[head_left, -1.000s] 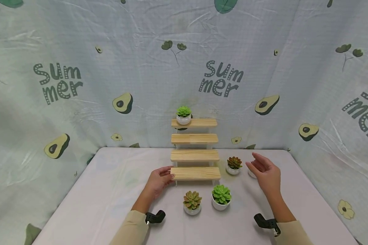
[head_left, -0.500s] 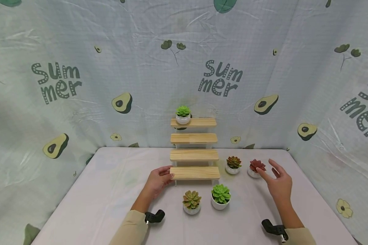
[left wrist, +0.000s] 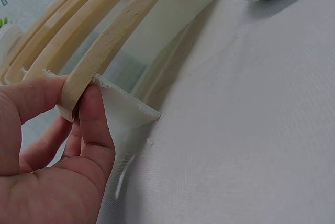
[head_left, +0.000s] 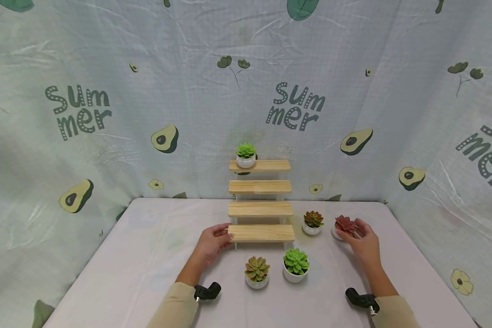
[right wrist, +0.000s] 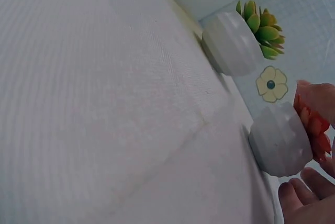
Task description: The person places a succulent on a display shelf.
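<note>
My left hand (head_left: 213, 242) pinches the left end of the lowest board of a four-step wooden shelf (head_left: 262, 233), thumb on one face and fingertips on the other in the left wrist view. At the right, my right hand (head_left: 364, 241) curls its thumb and fingers around a red succulent (head_left: 344, 224) in a white pot (right wrist: 281, 139). The thumb overlaps the plant in the right wrist view, with fingertips close to the pot's side. This pot stands upright on the table. A brownish-green succulent (head_left: 313, 219) in a white pot stands between it and the shelf.
On the top board sits a bright green potted succulent (head_left: 246, 155). Before the shelf stand a yellowish-green succulent (head_left: 257, 269) and a larger bright green succulent (head_left: 296, 261), both potted. A printed cloth (head_left: 205, 100) hangs behind the white table (head_left: 156, 255).
My right hand drew back rightward from the red succulent, uncovering it, then came back leftward with thumb and fingers around it. My left hand keeps its pinch on the board.
</note>
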The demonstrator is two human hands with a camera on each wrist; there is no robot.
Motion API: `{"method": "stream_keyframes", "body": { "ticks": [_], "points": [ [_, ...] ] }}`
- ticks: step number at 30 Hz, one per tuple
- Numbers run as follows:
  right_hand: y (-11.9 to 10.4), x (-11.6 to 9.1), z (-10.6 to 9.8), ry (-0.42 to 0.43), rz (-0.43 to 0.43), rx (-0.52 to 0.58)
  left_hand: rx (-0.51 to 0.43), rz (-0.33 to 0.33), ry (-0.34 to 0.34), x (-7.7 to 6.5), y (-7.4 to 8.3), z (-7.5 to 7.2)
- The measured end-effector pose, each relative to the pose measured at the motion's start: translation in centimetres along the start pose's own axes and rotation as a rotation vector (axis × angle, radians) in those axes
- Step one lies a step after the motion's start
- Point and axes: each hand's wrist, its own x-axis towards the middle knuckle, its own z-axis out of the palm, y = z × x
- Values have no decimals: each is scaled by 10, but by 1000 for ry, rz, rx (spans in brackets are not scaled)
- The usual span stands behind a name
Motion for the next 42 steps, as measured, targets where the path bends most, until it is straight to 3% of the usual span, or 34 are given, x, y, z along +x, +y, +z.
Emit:
{"method": "stream_keyframes", "body": {
  "ticks": [12, 18, 42],
  "points": [
    [1, 6, 8, -38, -6, -90, 9, -6, 2, -1, 0, 1],
    [4, 6, 7, -15, -17, -110, 9, 1, -9, 0, -1, 1],
    [7, 9, 9, -24, 40, -112, -8, -7, -5, 2, -1, -1]
  ]
}}
